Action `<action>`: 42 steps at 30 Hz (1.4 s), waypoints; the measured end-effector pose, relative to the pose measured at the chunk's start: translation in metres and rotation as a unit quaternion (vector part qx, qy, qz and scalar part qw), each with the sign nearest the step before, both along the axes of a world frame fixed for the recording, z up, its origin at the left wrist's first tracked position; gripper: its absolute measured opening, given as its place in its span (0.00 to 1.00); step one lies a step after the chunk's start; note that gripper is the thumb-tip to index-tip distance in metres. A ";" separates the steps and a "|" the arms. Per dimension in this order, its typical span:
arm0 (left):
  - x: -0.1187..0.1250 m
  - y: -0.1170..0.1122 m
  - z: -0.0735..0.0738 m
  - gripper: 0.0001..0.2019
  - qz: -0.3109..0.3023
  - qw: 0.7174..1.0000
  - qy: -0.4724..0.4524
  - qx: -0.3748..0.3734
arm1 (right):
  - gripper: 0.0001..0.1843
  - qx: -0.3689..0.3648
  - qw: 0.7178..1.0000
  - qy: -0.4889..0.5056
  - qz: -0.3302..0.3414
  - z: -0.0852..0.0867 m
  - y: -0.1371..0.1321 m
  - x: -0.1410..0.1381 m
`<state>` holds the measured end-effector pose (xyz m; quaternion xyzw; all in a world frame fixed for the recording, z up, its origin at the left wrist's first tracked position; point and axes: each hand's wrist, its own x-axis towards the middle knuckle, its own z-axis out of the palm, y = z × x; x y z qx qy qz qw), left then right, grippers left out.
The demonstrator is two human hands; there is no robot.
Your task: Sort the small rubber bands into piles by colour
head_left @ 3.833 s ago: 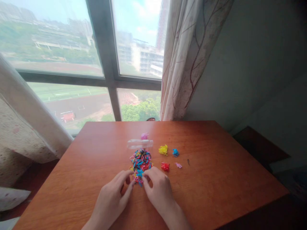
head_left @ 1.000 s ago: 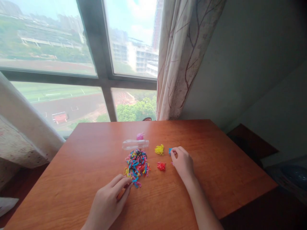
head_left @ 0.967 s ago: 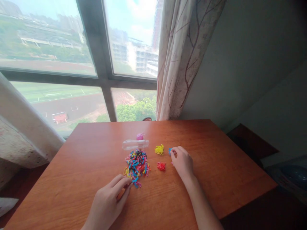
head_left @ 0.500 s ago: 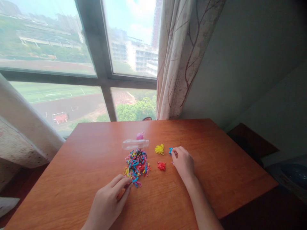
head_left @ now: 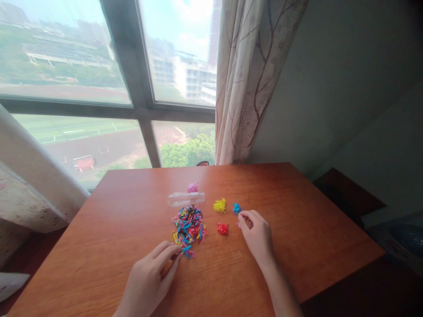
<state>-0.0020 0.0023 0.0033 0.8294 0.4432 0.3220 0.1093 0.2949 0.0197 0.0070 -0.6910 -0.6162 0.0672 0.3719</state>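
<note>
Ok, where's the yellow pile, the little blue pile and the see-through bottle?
yellow pile (head_left: pixel 219 205), head view, middle of the heap.
blue pile (head_left: pixel 236 208), head view, middle of the heap.
clear bottle (head_left: pixel 185 199), head view, middle of its body, which lies on its side.

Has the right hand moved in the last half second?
Yes. The right hand has drawn back toward the person, off the blue band pile, which now shows whole.
</note>
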 end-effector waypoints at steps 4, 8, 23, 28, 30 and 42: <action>0.002 0.000 0.003 0.08 -0.010 1.000 -0.001 -0.013 | 0.10 -0.005 0.994 0.077 0.080 -0.004 -0.026 -0.037; 0.009 0.004 0.011 0.09 -0.012 0.999 0.025 -0.026 | 0.08 -0.041 0.984 0.107 0.138 -0.008 -0.048 -0.075; 0.165 0.098 0.058 0.10 -0.063 0.952 0.252 -0.160 | 0.09 -0.041 0.984 0.087 0.151 -0.025 -0.059 -0.091; 0.187 0.116 0.047 0.17 -0.059 0.935 0.279 -0.209 | 0.09 -0.038 0.983 0.102 0.151 -0.026 -0.059 -0.091; 0.188 0.117 0.047 0.17 -0.057 0.934 0.281 -0.213 | 0.09 -0.040 0.982 0.101 0.153 -0.026 -0.059 -0.091; 0.093 0.076 0.080 0.11 0.015 0.965 0.227 -0.128 | 0.09 -0.059 0.982 0.076 0.163 -0.017 -0.059 -0.090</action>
